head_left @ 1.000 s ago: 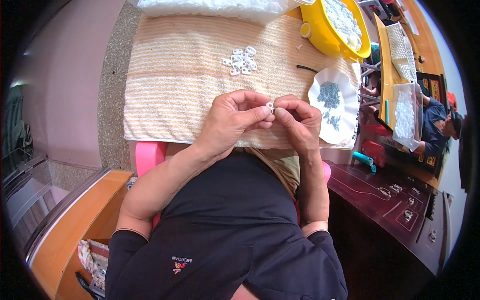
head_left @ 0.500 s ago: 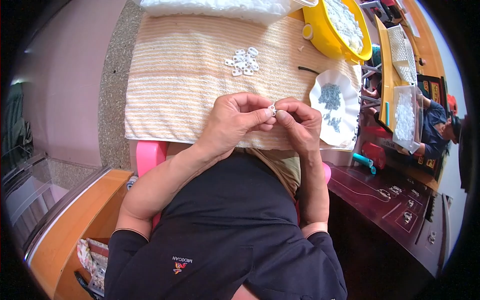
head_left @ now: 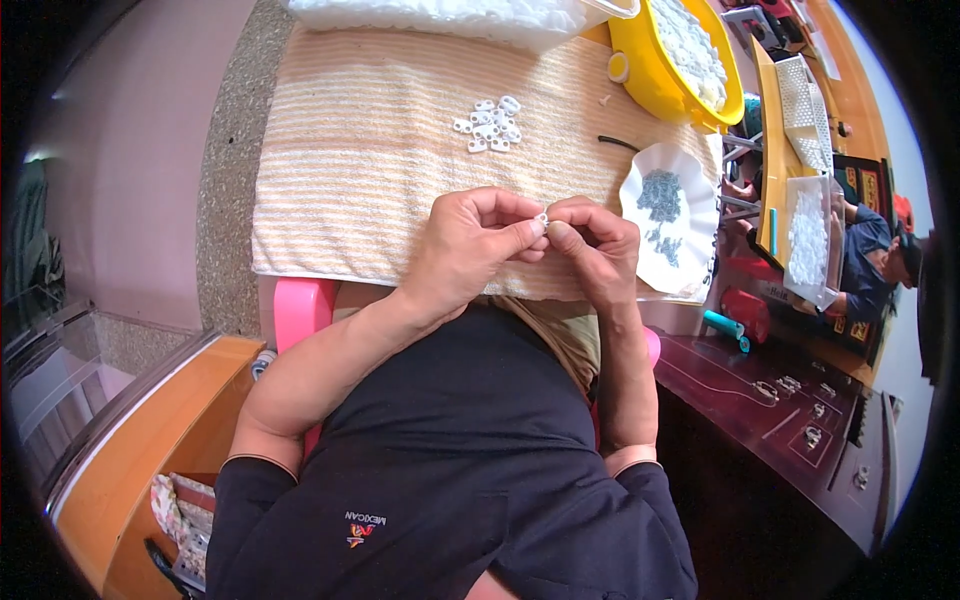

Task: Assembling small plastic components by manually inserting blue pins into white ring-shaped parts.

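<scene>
My left hand (head_left: 478,238) is closed, pinching a small white plastic piece (head_left: 543,217) between thumb and fingers. My right hand (head_left: 592,245) meets it from the other side, thumb and forefinger closed at the same piece. Whether a pin is also in those fingertips is too small to tell. Beyond my hands, a loose pile of similar white pieces with holes (head_left: 487,127) lies on the striped towel (head_left: 350,180). Close to my right hand sits a white fluted dish (head_left: 690,240) holding many small grey metal pins (head_left: 660,195).
A clear tub (head_left: 440,25) of white pieces stands at the far edge, beside a yellow basin (head_left: 633,60) of more. A thin black stick (head_left: 618,142) lies by the dish. At right, a person (head_left: 872,260) sits near another white-filled bin (head_left: 808,235). A pink chair arm (head_left: 303,310) shows at left.
Both hands stay together at the white piece, with only slight shifts of the fingertips. The whole view has moved a little; nothing else has visibly changed place.
</scene>
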{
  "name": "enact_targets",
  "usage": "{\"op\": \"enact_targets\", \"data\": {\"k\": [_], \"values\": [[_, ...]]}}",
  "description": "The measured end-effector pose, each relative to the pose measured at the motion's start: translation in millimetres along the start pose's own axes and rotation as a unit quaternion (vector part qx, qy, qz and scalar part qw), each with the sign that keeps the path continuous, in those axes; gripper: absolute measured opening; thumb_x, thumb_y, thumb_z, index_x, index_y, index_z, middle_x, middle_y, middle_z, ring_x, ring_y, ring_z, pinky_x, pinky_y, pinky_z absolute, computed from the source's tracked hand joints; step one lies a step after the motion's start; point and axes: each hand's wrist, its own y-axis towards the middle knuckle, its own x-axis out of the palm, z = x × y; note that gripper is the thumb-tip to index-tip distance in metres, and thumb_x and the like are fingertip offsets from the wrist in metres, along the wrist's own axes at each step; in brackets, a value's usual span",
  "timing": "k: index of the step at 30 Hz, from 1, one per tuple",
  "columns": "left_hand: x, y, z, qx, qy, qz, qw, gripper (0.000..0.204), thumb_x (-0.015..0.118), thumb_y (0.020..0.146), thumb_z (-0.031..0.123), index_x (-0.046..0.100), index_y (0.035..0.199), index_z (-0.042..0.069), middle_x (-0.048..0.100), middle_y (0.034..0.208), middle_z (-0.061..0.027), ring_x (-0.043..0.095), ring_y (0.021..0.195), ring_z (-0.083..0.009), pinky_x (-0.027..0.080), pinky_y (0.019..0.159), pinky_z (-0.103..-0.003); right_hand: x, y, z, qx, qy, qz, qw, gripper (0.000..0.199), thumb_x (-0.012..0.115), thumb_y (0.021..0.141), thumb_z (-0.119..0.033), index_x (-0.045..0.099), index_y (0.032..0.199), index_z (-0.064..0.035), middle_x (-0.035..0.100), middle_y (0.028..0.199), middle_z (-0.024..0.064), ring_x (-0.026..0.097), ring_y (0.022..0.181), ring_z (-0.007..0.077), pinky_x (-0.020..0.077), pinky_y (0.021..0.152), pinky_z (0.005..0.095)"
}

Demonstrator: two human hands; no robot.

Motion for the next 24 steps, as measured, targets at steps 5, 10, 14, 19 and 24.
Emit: {"op": "enact_targets", "data": {"k": [5, 10, 14, 19, 24], "values": [[0.4, 0.9, 1.1, 0.005, 0.004, -0.010, 1.000, 0.016, 0.066, 0.088, 0.004, 0.063, 0.102, -0.004, 0.068, 0.088, -0.0102, 0.067, 0.077, -0.0132, 0.057, 0.072, -0.024, -1.1, 1.0, -2.3, 0.019, -0.005, 0.001, 1.000, 0.006, 0.065, 0.088, -0.002, 0.068, 0.090, 0.0032, 0.067, 0.088, 0.0056, 0.060, 0.083, 0.0104, 0.0483, 0.075, 0.0235], [-0.4, 1.4, 0.4, 0.005, -0.027, -0.015, 1.000, 0.017, 0.066, 0.088, 0.004, 0.062, 0.103, -0.003, 0.068, 0.090, -0.0094, 0.066, 0.078, -0.0120, 0.056, 0.074, -0.024, -0.8, 0.4, -0.6, 0.027, 0.023, 0.008, 0.999, 0.009, 0.065, 0.088, -0.003, 0.068, 0.093, 0.0034, 0.067, 0.089, 0.0050, 0.060, 0.084, 0.0103, 0.0484, 0.076, 0.0233], [-0.2, 2.0, 0.3, 0.006, -0.042, -0.017, 0.999, 0.018, 0.065, 0.088, 0.004, 0.062, 0.104, -0.004, 0.068, 0.091, -0.0094, 0.066, 0.078, -0.0119, 0.056, 0.074, -0.024, -2.7, 0.0, 4.8, 0.016, 0.045, 0.008, 0.999, 0.012, 0.065, 0.089, -0.006, 0.068, 0.096, 0.0034, 0.067, 0.091, 0.0048, 0.061, 0.084, 0.0100, 0.0488, 0.076, 0.0227], [0.0, 1.3, 2.2, -0.007, -0.036, -0.011, 0.999, 0.019, 0.065, 0.088, 0.003, 0.062, 0.105, -0.004, 0.068, 0.091, -0.0098, 0.066, 0.078, -0.0121, 0.056, 0.074, -0.024, -0.6, -1.5, 2.6, 0.057, 0.069, 0.017, 0.996, 0.011, 0.065, 0.090, -0.007, 0.068, 0.097, 0.0016, 0.068, 0.090, 0.0032, 0.061, 0.082, 0.0082, 0.0495, 0.075, 0.0218], [-1.2, 1.1, 2.2, -0.005, -0.038, -0.017, 0.999, 0.019, 0.066, 0.088, 0.003, 0.062, 0.104, -0.004, 0.068, 0.091, -0.0102, 0.066, 0.079, -0.0127, 0.056, 0.075, -0.025, 1.5, -1.9, 1.4, 0.072, 0.083, 0.026, 0.994, 0.010, 0.065, 0.090, -0.007, 0.067, 0.096, 0.0004, 0.068, 0.088, 0.0018, 0.061, 0.080, 0.0067, 0.0495, 0.074, 0.0211]]}}
